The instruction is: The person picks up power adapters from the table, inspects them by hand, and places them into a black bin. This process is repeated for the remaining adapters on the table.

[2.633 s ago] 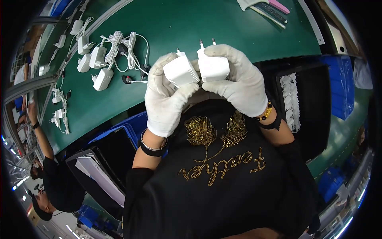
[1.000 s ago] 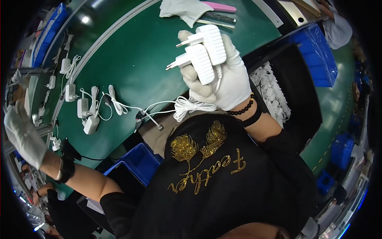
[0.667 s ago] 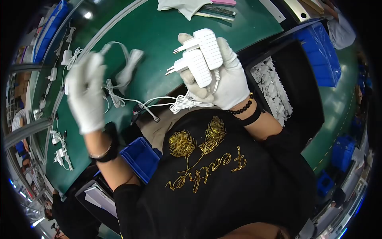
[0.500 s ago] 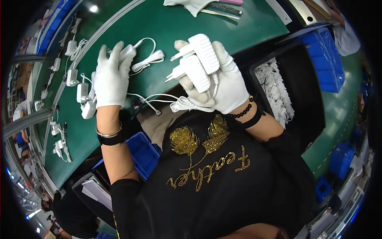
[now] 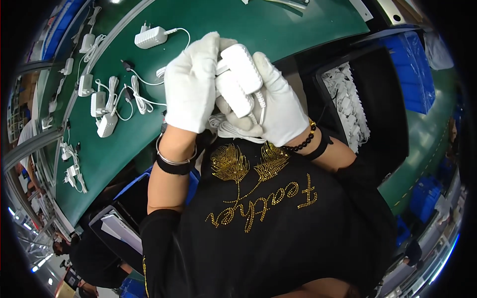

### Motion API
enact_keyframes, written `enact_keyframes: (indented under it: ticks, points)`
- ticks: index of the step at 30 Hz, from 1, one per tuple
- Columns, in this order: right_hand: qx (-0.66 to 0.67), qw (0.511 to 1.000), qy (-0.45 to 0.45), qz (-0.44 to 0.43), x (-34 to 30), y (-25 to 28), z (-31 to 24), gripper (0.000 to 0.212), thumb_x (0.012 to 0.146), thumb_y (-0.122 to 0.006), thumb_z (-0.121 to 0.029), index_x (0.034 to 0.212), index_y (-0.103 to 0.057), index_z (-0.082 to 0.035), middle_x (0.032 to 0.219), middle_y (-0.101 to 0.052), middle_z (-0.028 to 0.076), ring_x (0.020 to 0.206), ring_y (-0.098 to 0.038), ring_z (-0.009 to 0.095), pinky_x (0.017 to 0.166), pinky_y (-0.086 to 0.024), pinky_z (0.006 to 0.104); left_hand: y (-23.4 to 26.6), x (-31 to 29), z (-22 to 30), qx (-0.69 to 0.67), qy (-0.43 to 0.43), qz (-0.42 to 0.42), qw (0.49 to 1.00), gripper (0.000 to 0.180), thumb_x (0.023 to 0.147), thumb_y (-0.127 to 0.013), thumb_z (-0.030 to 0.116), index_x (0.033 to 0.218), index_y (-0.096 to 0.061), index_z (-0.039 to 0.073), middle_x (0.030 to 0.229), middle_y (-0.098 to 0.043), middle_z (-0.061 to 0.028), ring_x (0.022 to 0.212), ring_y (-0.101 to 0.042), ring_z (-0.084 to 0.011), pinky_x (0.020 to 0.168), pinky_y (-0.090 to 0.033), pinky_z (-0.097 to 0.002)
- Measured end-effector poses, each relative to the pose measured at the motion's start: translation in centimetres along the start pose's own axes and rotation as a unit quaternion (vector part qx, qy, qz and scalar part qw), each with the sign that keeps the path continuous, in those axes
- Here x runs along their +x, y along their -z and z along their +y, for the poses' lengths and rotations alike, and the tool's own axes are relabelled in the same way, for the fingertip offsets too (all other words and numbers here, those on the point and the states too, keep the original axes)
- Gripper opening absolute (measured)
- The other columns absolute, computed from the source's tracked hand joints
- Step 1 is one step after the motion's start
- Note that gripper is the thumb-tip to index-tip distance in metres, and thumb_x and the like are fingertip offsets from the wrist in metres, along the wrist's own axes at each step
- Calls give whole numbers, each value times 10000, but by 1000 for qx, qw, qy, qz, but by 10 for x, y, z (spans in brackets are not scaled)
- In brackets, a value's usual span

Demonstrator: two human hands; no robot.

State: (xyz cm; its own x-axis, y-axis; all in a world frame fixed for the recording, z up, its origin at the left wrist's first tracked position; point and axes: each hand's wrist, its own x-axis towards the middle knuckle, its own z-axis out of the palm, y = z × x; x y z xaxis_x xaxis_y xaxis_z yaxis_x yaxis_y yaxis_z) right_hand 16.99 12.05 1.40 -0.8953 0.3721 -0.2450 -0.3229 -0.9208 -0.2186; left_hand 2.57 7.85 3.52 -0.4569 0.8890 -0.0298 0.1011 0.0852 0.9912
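Note:
Two white power adapters (image 5: 240,69) lie stacked together in my right hand (image 5: 282,107), which wears a white glove. Its thumb and fingers close round their sides, and a short stretch of cable hangs beneath. My left hand (image 5: 191,84), gloved too, is closed over the plug ends of these adapters, so the pins are hidden. A bundle of white cable (image 5: 233,130) hangs below the two hands, in front of my black shirt. Beyond my left hand, another white adapter (image 5: 150,37) lies on the green table (image 5: 213,20), its cable running back toward that hand.
More adapters (image 5: 106,124) with coiled cables (image 5: 141,97) lie at the table's left. A black bin (image 5: 392,99) at the right holds many small white pieces (image 5: 346,109). Blue plastic-wrapped crates (image 5: 410,74) stand beyond it. Papers sit in a tray (image 5: 119,231) at lower left.
My left hand has left the single adapter on the table and moved right onto the plug ends of the two held adapters. My right hand keeps its hold.

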Motion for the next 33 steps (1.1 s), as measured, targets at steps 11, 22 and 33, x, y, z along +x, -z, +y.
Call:
enact_keyframes:
  ticks: [11,22,33]
  points:
    - [-6,999,-9,-34,4,7,0,665,1024,-323,-599,1219,-559,-8,822,-653,140,473,-549,140,323,-354,230,6,-11,2,-77,-16,-31,996,394,1049,-495,302,1159,-677,-29,1124,-696,-104,1026,-631,-145,938,-479,-274]
    - [-137,990,15,-25,7,10,3,724,1004,-308,-652,1208,-594,-19,846,-672,104,524,-560,116,409,-408,224,9,-17,0,-77,-51,-38,995,387,1060,-455,279,1210,-652,-18,1179,-667,-100,1068,-613,-156,976,-460,-289]
    - [-222,972,36,-66,12,7,5,789,987,-265,-696,1126,-631,-11,780,-652,70,496,-511,102,420,-374,230,14,-20,3,-111,-86,-33,990,387,1065,-437,276,1203,-649,-17,1177,-659,-100,1071,-609,-156,957,-468,-281]
